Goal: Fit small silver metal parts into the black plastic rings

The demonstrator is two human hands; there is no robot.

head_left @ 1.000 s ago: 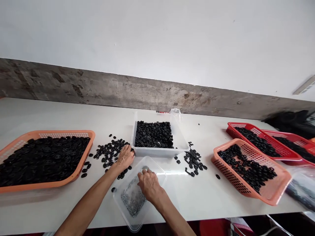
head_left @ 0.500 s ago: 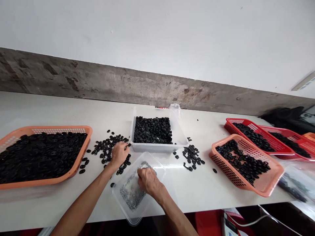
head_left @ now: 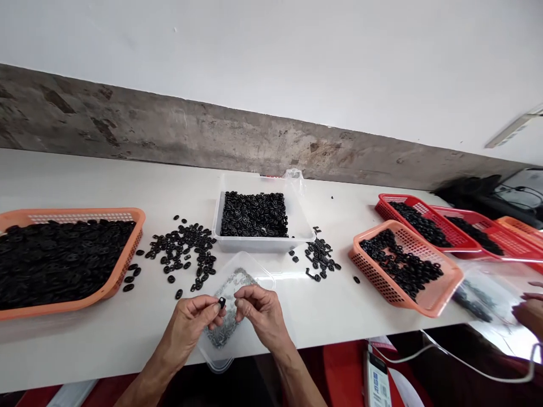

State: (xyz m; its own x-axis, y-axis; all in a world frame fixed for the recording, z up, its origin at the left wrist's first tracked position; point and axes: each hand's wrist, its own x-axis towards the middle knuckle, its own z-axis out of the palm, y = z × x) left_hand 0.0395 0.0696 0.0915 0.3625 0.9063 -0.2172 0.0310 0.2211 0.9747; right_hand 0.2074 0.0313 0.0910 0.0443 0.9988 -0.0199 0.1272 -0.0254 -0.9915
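Observation:
My left hand (head_left: 193,319) pinches a small black oval plastic piece (head_left: 222,302) between thumb and fingertips. Close beside it, my right hand (head_left: 259,311) has its thumb and fingers pressed together; whatever lies between them is too small to name. Both hands are above a clear plastic tub (head_left: 218,364) that holds many tiny silvery metal pieces (head_left: 220,333). Left of the tub, a loose pile of black oval pieces (head_left: 186,246) is spread on the white table. A white tray (head_left: 254,244) of small black parts stands behind the tub.
An orange basket (head_left: 127,254) full of black ovals stands at left. To the right are a small heap of black parts (head_left: 320,257), another orange basket (head_left: 441,299) and red baskets (head_left: 462,246). Another person's hand (head_left: 530,308) shows at the right edge, near a clear bag.
My left hand has come from the loose pile to above the tub with a black oval piece. My right hand has lifted out of the metal pieces towards it. The view has shifted.

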